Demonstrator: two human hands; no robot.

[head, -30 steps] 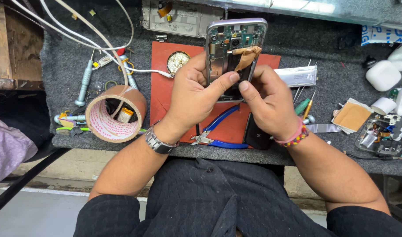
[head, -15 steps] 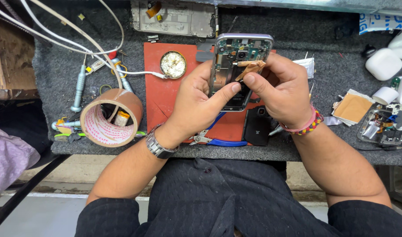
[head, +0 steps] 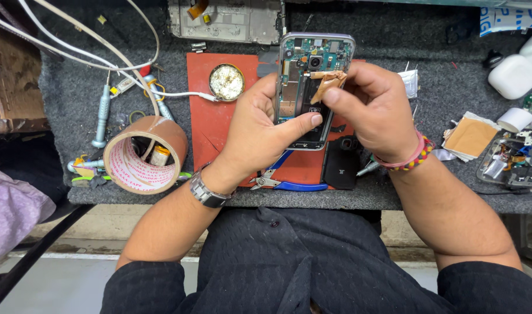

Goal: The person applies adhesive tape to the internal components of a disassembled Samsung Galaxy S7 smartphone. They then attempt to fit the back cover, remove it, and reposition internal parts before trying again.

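Two hands share one opened phone (head: 312, 87), held upright above the middle of the red mat (head: 219, 125), its back off and the circuit board showing. My left hand (head: 260, 131) is wrapped round its left edge, thumb pressed on the dark battery area. My right hand (head: 373, 110) pinches a brown strip of tape (head: 327, 83) near the phone's top, fingers closed on it. Blue-handled pliers (head: 283, 181) lie at the mat's near edge, beside a black cover (head: 340, 166). A wide tape roll (head: 142, 154) stands by the worktop's front-left edge. White earbud cases (head: 513, 75) sit toward the right corner.
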